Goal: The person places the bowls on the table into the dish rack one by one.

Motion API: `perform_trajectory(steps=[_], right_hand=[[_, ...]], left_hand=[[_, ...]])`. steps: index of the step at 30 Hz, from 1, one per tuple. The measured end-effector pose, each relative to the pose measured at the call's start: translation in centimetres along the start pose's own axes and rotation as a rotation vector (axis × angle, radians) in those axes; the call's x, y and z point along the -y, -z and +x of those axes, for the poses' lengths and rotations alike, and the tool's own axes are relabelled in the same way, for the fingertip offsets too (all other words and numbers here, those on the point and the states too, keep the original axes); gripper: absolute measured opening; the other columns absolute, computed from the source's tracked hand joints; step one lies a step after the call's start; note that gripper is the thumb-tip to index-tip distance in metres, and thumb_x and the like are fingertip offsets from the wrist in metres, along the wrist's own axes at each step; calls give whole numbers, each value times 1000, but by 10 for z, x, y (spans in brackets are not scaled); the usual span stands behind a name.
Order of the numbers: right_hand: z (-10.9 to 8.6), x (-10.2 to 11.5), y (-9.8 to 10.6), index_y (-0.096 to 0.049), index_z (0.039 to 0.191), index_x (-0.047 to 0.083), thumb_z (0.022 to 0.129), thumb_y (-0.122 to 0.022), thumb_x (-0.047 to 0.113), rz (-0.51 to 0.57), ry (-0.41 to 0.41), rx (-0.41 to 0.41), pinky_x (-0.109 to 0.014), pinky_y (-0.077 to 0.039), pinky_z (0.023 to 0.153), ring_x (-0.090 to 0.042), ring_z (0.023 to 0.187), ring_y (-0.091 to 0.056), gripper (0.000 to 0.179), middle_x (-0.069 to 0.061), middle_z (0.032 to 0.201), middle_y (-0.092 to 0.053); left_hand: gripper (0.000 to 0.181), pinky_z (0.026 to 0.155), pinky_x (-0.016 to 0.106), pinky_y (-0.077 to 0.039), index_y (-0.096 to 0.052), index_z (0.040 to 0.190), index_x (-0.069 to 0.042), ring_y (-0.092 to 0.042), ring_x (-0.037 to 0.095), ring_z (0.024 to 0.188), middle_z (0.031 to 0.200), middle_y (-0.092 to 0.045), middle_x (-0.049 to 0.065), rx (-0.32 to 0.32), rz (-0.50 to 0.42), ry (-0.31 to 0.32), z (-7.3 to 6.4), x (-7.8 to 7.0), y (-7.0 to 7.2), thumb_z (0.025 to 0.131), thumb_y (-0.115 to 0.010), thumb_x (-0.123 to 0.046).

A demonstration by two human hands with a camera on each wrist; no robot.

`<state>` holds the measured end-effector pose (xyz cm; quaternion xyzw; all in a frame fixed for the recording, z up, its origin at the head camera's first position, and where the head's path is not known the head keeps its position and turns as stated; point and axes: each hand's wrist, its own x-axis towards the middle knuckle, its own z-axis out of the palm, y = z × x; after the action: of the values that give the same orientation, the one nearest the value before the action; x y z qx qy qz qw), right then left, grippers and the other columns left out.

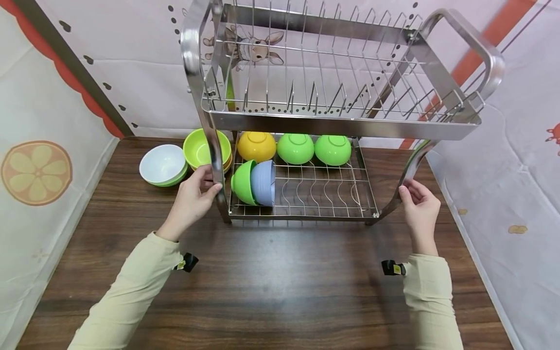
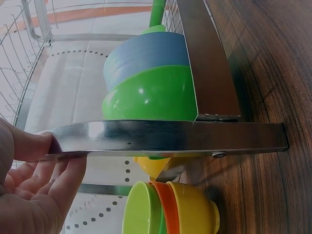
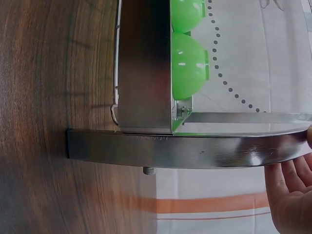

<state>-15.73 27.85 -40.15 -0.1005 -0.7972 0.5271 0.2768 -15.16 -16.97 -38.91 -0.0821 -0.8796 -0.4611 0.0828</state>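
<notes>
A two-tier metal dish rack (image 1: 297, 122) stands on the wooden table. My left hand (image 1: 191, 197) pinches its left front leg between thumb and fingers; the left wrist view shows the thumb on one side of the metal strip (image 2: 146, 136). On the other side, my right hand (image 1: 421, 210) grips the right front leg (image 3: 219, 151) the same way. The lower tier holds an upturned yellow bowl (image 1: 256, 147), two upturned green bowls (image 1: 295, 148) (image 1: 333, 150), and at front left a green bowl (image 1: 243, 183) and a blue bowl (image 1: 263, 183) on their sides.
Left of the rack, a white bowl (image 1: 162, 164) sits in a green one, beside a stack topped by a lime bowl (image 1: 199, 147). The upper tier (image 1: 341, 53) has upright wire dividers. Printed cloth walls (image 1: 39, 121) surround the table (image 1: 271, 287).
</notes>
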Motion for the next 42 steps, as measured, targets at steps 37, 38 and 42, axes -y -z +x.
perform_trajectory(steps=[37,38,42], right_hand=[[0,1,2,-60,100,-10,83,-62,4,-11,-70,5,-3,-42,65,13,67,-54,22,34,65,-53],[0,0,2,-60,99,-10,82,-62,3,-12,-68,3,-3,-42,65,13,67,-54,22,34,65,-53],[0,-1,1,-60,101,-13,83,-62,3,-12,-55,17,-3,-42,65,14,67,-53,25,36,65,-52]], left_hand=[[44,89,44,-38,-48,124,6,-51,37,105,116,-55,26,-394,241,336,41,104,85,89,-48,-20],[46,91,47,-37,-47,126,7,-50,39,106,117,-54,28,-381,244,363,41,109,87,89,-47,-20],[52,97,50,-31,-40,130,9,-42,44,115,121,-50,31,-322,252,469,36,127,91,89,-45,-23]])
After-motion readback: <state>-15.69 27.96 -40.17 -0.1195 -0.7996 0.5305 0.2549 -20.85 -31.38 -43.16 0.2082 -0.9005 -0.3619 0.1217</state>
